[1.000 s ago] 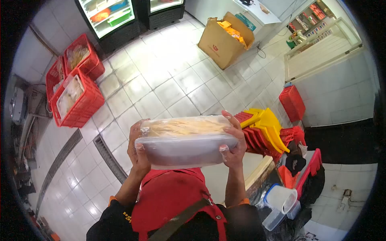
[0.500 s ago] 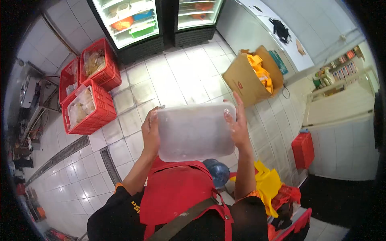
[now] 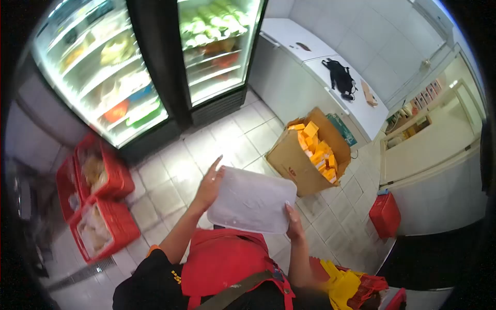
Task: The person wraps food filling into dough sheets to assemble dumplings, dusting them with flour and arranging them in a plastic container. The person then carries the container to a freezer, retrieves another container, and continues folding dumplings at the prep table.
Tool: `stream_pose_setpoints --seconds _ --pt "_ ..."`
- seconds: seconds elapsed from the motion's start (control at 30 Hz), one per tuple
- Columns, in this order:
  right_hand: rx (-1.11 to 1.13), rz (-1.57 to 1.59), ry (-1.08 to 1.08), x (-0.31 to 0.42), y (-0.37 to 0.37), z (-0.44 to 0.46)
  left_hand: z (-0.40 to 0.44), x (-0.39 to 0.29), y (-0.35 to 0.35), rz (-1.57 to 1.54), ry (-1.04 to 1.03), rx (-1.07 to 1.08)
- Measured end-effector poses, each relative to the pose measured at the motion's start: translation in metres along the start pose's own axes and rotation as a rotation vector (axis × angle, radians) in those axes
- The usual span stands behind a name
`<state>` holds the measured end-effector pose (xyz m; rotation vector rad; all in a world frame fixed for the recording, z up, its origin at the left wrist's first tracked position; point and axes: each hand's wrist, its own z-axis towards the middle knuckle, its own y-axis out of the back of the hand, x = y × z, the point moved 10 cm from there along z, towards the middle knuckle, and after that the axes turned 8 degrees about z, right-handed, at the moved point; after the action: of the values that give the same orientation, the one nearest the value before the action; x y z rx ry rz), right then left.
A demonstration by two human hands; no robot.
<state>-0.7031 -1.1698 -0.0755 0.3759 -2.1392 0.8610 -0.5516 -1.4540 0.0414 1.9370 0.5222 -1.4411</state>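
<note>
A translucent white plastic container (image 3: 253,201), rectangular with rounded corners, is held in front of my red apron (image 3: 227,261). My left hand (image 3: 209,187) grips its left edge, with a finger stretched up along the side. On the lower right edge, my right hand (image 3: 294,223) is closed with the thumb on the near face. The container is tilted, its right end lower than its left. Its far side is hidden, and I cannot tell whether anything is inside.
Two lit glass-door fridges (image 3: 183,111) stand ahead. A cardboard box (image 3: 281,163) of orange packets sits before a white chest freezer (image 3: 289,67). Red crates (image 3: 121,227) are on the left, a red bin (image 3: 385,214) on the right, and yellow and red bags (image 3: 341,289) lower right.
My view has tipped up, showing more of the fridges. The container has turned clockwise, still between both hands. My right hand has shifted down to its lower right edge.
</note>
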Motion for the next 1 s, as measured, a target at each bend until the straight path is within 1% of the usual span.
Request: stream_pose_setpoints --seconds 0.03,0.07,0.1,0.13,0.17,0.2,0.23,0.3,0.33,0.37,0.4,0.47,0.53,0.57,0.6,0.63,0.7,0.73,0.77,0.8,0.83,0.87,0.9,0.93,0.97,1.0 --pt "-0.012 0.016 0.026 0.013 -0.012 0.008 0.032 -0.007 -0.020 -0.004 0.019 0.117" --pt "-0.119 0.179 0.057 0.026 -0.014 0.015 0.062 -0.024 -0.030 -0.012 -0.067 0.129" --pt "-0.228 0.343 0.082 0.035 -0.014 0.021 0.090 -0.036 -0.039 -0.006 -0.080 0.151" --pt "-0.242 0.356 0.096 0.037 -0.014 0.034 0.113 -0.040 -0.050 -0.095 0.014 0.222" --pt "-0.287 0.448 0.176 0.046 -0.008 0.048 0.138 -0.042 -0.061 -0.183 0.105 0.288" --pt "-0.324 0.536 0.262 0.059 0.000 0.067 0.180 -0.036 -0.064 -0.048 -0.077 0.255" --pt "-0.320 0.539 0.288 0.072 0.007 0.092 0.220 -0.024 -0.068 -0.049 -0.101 0.263" --pt "-0.326 0.581 0.388 0.099 0.028 0.140 0.288 0.007 -0.065 0.088 -0.073 0.222" --pt "-0.332 0.581 0.390 0.114 0.037 0.167 0.317 0.024 -0.058 0.102 0.015 0.201" --pt "-0.410 0.520 0.449 0.133 0.053 0.189 0.343 0.039 -0.049 0.116 0.103 0.175" --pt "-0.486 0.463 0.505 0.152 0.065 0.208 0.366 0.048 -0.040 0.139 0.130 0.147" --pt "-0.448 0.469 0.524 0.206 0.068 0.263 0.424 0.069 -0.024 0.179 0.192 0.094" --pt "-0.446 0.479 0.529 0.245 0.061 0.307 0.472 0.069 -0.011 0.199 0.202 0.078" --pt "-0.472 0.479 0.579 0.270 0.061 0.328 0.501 0.065 -0.011 0.201 0.203 0.058" --pt "-0.500 0.477 0.634 0.293 0.064 0.346 0.526 0.057 -0.016 0.107 0.263 0.086" --pt "-0.517 0.478 0.647 0.308 0.069 0.367 0.555 0.044 -0.022 0.107 0.257 0.106" --pt "-0.562 0.461 0.666 0.333 0.075 0.410 0.614 0.026 -0.036 0.020 0.318 0.161" --pt "-0.565 0.463 0.670 0.347 0.073 0.431 0.650 0.013 -0.048 0.046 0.266 0.199" --pt "-0.552 0.548 0.673 0.356 0.071 0.452 0.690 0.008 -0.061 0.050 0.247 0.260" --pt "-0.541 0.633 0.669 0.364 0.066 0.472 0.721 -0.019 -0.075 0.094 0.244 0.297" --pt "-0.542 0.634 0.656 0.372 0.064 0.489 0.763 -0.033 -0.094 0.041 0.141 0.347" --pt "-0.568 0.635 0.691 0.382 0.062 0.500 0.807 -0.043 -0.112 0.024 0.006 0.394" --pt "-0.592 0.637 0.730 0.394 0.058 0.513 0.837 -0.068 -0.126 0.019 0.053 0.388" --pt "-0.642 0.633 0.736 0.407 0.050 0.525 0.875 -0.082 -0.142 0.033 0.050 0.411" --pt "-0.652 0.633 0.747 0.413 0.056 0.547 0.914 -0.087 -0.163 -0.034 0.018 0.419" --pt "-0.716 0.616 0.801 0.414 0.070 0.561 0.956 -0.095 -0.180 -0.019 -0.091 0.362"
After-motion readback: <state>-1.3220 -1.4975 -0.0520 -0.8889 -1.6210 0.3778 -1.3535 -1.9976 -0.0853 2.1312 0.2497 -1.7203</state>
